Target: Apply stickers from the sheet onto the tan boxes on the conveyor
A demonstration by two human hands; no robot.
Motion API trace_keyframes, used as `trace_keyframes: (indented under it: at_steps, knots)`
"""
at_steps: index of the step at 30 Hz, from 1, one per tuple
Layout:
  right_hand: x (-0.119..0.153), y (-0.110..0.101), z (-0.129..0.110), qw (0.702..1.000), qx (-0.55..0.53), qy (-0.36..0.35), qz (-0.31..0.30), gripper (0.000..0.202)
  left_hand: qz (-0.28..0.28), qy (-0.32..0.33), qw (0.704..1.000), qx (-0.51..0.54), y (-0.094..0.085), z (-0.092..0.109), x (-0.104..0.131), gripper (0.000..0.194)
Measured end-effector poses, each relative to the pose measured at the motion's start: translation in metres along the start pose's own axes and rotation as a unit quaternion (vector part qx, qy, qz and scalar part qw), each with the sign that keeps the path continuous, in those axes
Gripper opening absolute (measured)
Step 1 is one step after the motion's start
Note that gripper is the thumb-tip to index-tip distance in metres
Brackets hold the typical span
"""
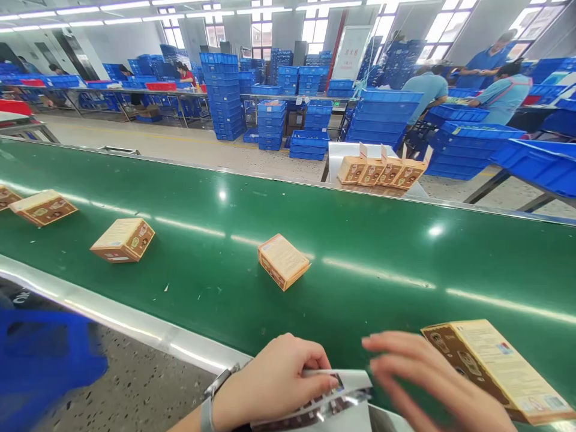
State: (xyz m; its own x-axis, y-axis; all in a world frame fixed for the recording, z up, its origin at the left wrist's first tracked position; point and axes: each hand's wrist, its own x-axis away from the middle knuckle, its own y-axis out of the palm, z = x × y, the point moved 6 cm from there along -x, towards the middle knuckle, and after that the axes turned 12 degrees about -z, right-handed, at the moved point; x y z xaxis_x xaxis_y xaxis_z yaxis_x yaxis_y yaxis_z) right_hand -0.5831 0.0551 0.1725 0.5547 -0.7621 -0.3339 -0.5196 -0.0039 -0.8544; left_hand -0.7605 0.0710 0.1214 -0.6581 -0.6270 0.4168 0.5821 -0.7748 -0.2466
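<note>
My left hand (279, 375), with a watch on the wrist, pinches a shiny printed plastic packet (333, 399) over the near edge of the green belt. Just right of the packet, my right hand (432, 378) is slightly blurred, its fingers stretched out and holding nothing. A large brown and cream box (504, 366) lies on the belt beside my right hand, partly behind it. Farther up the belt sits a smaller cream and brown box (282, 261), apart from both hands.
More boxes (123, 240) lie on the belt (202, 240) at the left. Several boxes with raised flaps (387, 171) stand on a side table beyond it. Blue crates (222, 96) are stacked behind, and people (506, 93) work at the back right. A blue object (45, 360) is at the lower left.
</note>
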Motion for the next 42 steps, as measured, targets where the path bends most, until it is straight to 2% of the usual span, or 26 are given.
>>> trace_keyframes:
  at_steps: [2, 3, 4, 5, 8, 11, 13, 15, 17, 18, 20, 21, 23, 25, 26, 29, 32, 35, 38, 42]
  knots:
    - [-0.021, 0.006, 0.023, 0.988, -0.046, 0.145, 0.037, 0.023, -0.03, 0.009, 0.999, -0.025, 0.003, -0.002, 0.004, 0.01]
    - [-0.034, 0.015, 0.033, 0.974, -0.064, 0.212, 0.047, 0.036, -0.044, 0.017, 0.998, -0.041, 0.005, -0.004, 0.006, 0.008]
    - [-0.05, 0.026, 0.038, 0.966, -0.079, 0.245, 0.038, 0.051, -0.058, 0.027, 0.996, -0.057, 0.009, -0.008, 0.006, 0.006]
    - [-0.068, 0.04, 0.04, 0.962, -0.089, 0.258, 0.001, 0.065, -0.07, 0.042, 0.994, -0.074, 0.013, -0.012, 0.006, 0.004]
    - [-0.121, 0.073, 0.034, 0.966, -0.055, 0.223, -0.119, 0.096, -0.099, 0.11, 0.98, -0.13, 0.027, -0.027, 0.002, 0.008]
    - [-0.146, 0.078, 0.029, 0.965, 0.002, 0.161, -0.207, 0.103, -0.094, 0.149, 0.968, -0.177, 0.032, -0.039, -0.003, 0.017]
    - [-0.143, 0.073, 0.03, 0.959, -0.02, 0.104, -0.263, 0.106, -0.068, 0.169, 0.967, -0.179, 0.028, -0.038, -0.002, 0.022]
    - [-0.127, 0.067, 0.031, 0.944, -0.068, 0.03, -0.321, 0.107, -0.044, 0.198, 0.967, -0.152, 0.02, -0.03, 0.003, 0.029]
    - [-0.108, 0.059, 0.036, 0.938, -0.088, -0.015, -0.334, 0.105, -0.032, 0.241, 0.963, -0.113, 0.01, -0.018, 0.01, 0.037]
    - [-0.099, 0.054, 0.041, 0.946, -0.083, -0.015, -0.312, 0.102, -0.022, 0.268, 0.958, -0.096, 0.005, -0.013, 0.014, 0.039]
    - [-0.085, 0.042, 0.054, 0.973, -0.065, 0.034, -0.221, 0.093, 0.02, 0.319, 0.943, -0.087, -0.005, -0.006, 0.021, 0.04]
    - [-0.078, 0.035, 0.06, 0.981, -0.066, 0.074, -0.167, 0.085, 0.039, 0.333, 0.936, -0.107, -0.008, -0.004, 0.023, 0.037]
    - [-0.062, 0.024, 0.07, 0.978, -0.106, 0.164, -0.078, 0.061, 0.054, 0.331, 0.923, -0.19, -0.008, -0.005, 0.022, 0.028]
    - [-0.045, 0.02, 0.073, 0.949, -0.197, 0.245, -0.023, 0.042, 0.036, 0.317, 0.903, -0.288, 0.0, -0.007, 0.016, 0.023]
    - [-0.037, 0.021, 0.073, 0.926, -0.25, 0.284, 0.002, 0.039, 0.026, 0.316, 0.891, -0.325, 0.004, -0.008, 0.013, 0.022]
    - [-0.012, 0.032, 0.065, 0.834, -0.386, 0.385, 0.083, 0.042, 0.03, 0.341, 0.858, -0.383, 0.016, -0.006, 0.005, 0.025]
    - [0.002, 0.054, 0.052, 0.748, -0.473, 0.439, 0.153, 0.044, 0.046, 0.35, 0.838, -0.415, 0.025, -0.002, -0.002, 0.025]
    - [0.01, 0.069, 0.046, 0.686, -0.505, 0.477, 0.215, 0.046, 0.038, 0.342, 0.837, -0.426, 0.032, 0.002, -0.007, 0.025]
    - [0.013, 0.068, 0.045, 0.664, -0.491, 0.499, 0.261, 0.047, 0.011, 0.327, 0.844, -0.424, 0.037, 0.008, -0.012, 0.025]
    - [0.013, 0.058, 0.046, 0.69, -0.454, 0.494, 0.273, 0.044, -0.035, 0.305, 0.861, -0.406, 0.043, 0.013, -0.021, 0.024]
